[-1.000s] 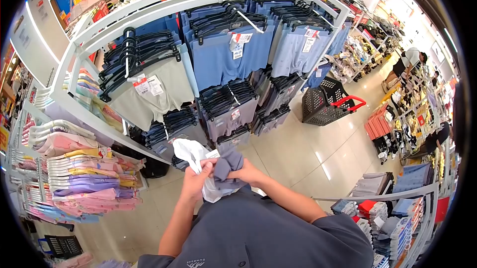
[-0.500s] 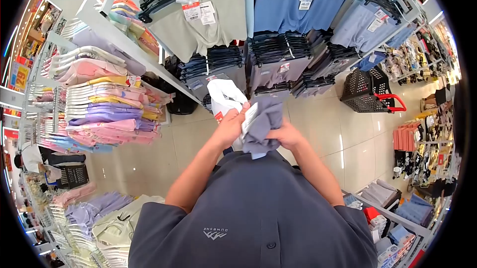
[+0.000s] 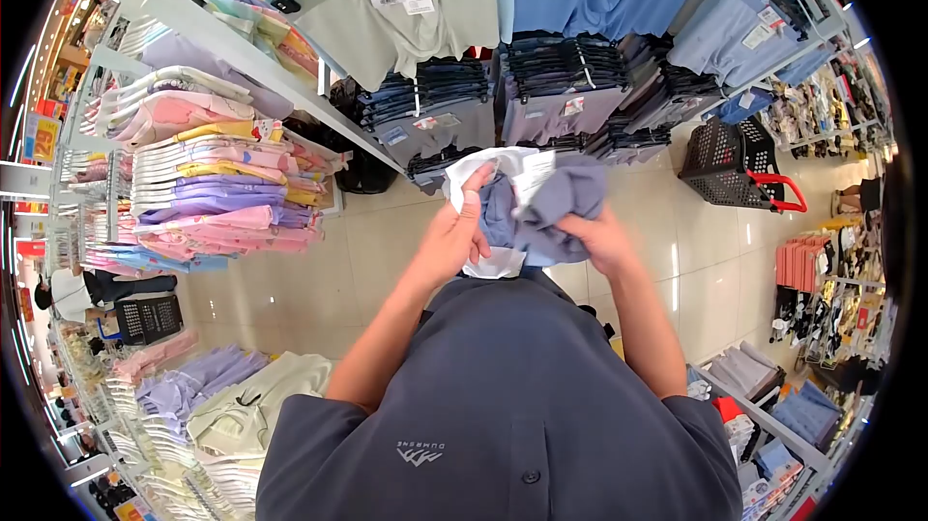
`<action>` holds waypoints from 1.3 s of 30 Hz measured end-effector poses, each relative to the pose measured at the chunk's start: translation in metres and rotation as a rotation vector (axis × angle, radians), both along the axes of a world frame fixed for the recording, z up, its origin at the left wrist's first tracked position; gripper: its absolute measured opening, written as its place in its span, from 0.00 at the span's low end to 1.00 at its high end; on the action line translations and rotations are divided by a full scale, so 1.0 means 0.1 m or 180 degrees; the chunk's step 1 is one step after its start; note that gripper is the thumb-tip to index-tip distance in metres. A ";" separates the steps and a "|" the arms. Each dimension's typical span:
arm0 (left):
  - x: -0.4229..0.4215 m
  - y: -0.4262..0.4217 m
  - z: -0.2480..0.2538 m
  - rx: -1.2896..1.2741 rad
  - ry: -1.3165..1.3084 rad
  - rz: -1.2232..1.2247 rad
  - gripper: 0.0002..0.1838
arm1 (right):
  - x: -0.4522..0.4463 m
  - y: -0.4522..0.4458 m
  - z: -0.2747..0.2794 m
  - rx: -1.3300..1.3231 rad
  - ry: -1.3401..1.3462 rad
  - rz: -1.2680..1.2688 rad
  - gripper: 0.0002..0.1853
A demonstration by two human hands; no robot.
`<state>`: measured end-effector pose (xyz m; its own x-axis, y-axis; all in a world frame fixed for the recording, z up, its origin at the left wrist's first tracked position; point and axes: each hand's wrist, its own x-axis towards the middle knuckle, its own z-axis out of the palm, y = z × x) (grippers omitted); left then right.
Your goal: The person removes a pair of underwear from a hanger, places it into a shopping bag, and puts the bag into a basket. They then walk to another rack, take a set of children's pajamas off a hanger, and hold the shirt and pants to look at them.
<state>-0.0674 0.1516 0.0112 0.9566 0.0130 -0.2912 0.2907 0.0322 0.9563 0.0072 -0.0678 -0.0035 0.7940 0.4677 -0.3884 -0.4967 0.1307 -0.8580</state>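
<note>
Holding white bag (image 3: 499, 263) edge, left hand (image 3: 456, 234); right hand (image 3: 601, 239), cloth (image 3: 572, 194), above floor (image 3: 710, 274).

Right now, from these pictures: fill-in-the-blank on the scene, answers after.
The left hand holds a plastic bag coloured ____.
The bunched garment is in the ____ hand's fingers.
The shopping basket has a ____ handle.
The pink clothes hang on ____ hangers.

Missing: white; right; red; white.
</note>
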 end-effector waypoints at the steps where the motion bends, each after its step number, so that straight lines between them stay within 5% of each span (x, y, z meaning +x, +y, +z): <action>1: 0.00 -0.01 0.01 0.0002 -0.0003 -0.0013 0.30 | 0.00 0.06 -0.05 -0.0140 0.0042 0.0385 0.22; 17: -0.12 0.26 0.02 0.0993 -0.0150 -0.0045 0.26 | -0.24 1.08 -0.51 -0.0266 0.0676 0.0263 0.19; 19: -0.17 0.31 0.07 0.0673 0.0193 -0.0010 0.27 | -0.34 1.21 -0.74 -0.1768 -0.0901 0.1667 0.23; 22: -0.22 0.50 0.02 0.0257 0.0109 0.0273 0.28 | -0.41 1.28 -0.85 -0.2563 -0.1849 0.2408 0.29; 27: -0.35 0.67 -0.14 -0.0166 0.0147 0.0347 0.28 | -0.28 1.19 -0.64 -0.2656 -0.1684 0.2522 0.32; 30: -0.41 0.75 -0.23 -0.0293 0.0150 0.0559 0.26 | -0.23 1.06 -0.98 -0.1492 -0.1155 0.1000 0.25; 33: -0.47 0.86 -0.27 -0.0311 0.0277 0.0716 0.25 | -0.14 1.02 -0.54 -0.1183 -0.0196 0.0821 0.19; 37: -0.52 0.85 -0.62 0.0154 0.0233 0.0516 0.26 | -0.46 1.35 -0.24 -0.1208 -0.1588 0.1043 0.13; 39: -0.54 0.78 -0.75 -0.0453 0.0404 0.0690 0.27 | -0.62 1.55 -0.15 -0.1183 -0.2158 0.1487 0.11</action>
